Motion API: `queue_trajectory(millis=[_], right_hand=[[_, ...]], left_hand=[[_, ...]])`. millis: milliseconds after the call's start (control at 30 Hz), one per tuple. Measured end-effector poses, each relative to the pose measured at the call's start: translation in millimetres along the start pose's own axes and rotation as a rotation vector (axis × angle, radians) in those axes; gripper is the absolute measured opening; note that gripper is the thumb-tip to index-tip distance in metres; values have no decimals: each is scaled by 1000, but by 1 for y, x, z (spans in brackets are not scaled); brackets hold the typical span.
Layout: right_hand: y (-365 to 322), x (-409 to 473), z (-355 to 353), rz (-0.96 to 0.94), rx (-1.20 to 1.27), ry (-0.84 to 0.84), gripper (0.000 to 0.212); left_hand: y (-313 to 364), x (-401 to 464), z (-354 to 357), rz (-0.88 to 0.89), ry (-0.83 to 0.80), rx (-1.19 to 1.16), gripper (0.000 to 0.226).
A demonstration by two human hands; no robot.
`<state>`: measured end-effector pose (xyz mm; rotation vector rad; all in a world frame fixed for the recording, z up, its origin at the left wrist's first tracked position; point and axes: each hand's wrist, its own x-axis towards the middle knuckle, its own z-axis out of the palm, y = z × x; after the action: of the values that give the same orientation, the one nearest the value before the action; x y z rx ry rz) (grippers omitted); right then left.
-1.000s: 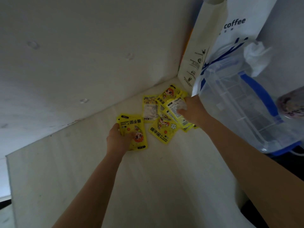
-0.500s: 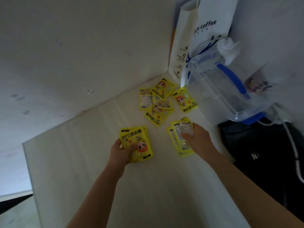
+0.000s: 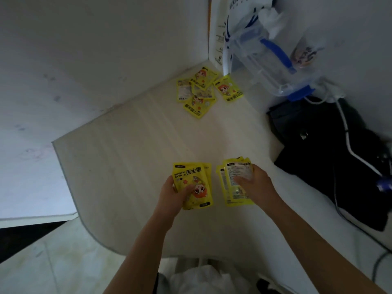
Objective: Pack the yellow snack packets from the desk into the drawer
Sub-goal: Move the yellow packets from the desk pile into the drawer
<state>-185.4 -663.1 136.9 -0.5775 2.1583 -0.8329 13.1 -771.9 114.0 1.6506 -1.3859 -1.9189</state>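
1. The left hand (image 3: 174, 194) grips a small stack of yellow packets (image 3: 194, 183) (cartoon side up) over the counter (image 3: 127, 158).
2. The right hand (image 3: 254, 185) pinches another stack (image 3: 230, 177).
3. More loose packets (image 3: 199, 92) lie near the far corner, beside a clear plastic box (image 3: 267, 58) and a white paper bag (image 3: 220, 35).
4. A black bag (image 3: 318, 149) lies at the right.

Operator body: two bare forearms and hands.
Left hand (image 3: 172, 195) and right hand (image 3: 255, 184): no sleeves, gloves, rings or wristbands visible. White garment (image 3: 203, 280) visible at the lower frame edge, between the forearms.
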Motion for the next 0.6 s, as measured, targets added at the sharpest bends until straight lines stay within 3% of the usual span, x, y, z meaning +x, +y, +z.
queue_trajectory(millis=[467, 600], right_hand=[[60, -123, 54, 148, 135, 163, 33], [71, -157, 81, 175, 153, 218, 32]], left_hand=[[-65, -67, -31, 65, -121, 131, 29], [-90, -85, -54, 31, -169, 69, 29]])
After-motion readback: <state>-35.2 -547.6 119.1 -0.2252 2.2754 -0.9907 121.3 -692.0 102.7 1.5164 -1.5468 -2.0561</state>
